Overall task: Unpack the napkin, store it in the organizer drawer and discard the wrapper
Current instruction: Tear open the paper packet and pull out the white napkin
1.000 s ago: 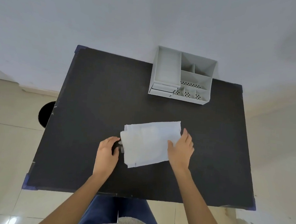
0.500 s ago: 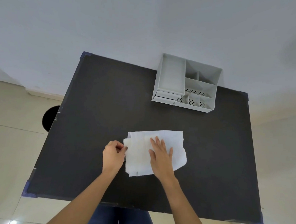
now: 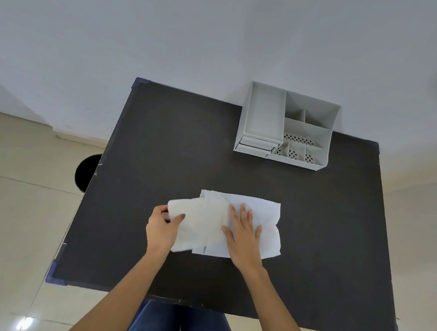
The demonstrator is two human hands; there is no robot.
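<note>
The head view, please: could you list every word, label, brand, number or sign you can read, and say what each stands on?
None can be read.
Wrapper under the right hand: white, no print visible; one small dark mark at its near edge, too small to read.
Napkin pinched by the left hand: plain.
Organizer: no label, only perforated hole patterns.
Table: no markings.

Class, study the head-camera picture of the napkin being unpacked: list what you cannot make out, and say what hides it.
- Black bin, head view: mostly hidden behind the table edge.
- Organizer drawers: closed fronts hide any contents.
- Napkin against wrapper: white on white; the right hand covers part of the boundary.
- Left hand: fingertips hidden under the napkin.
</note>
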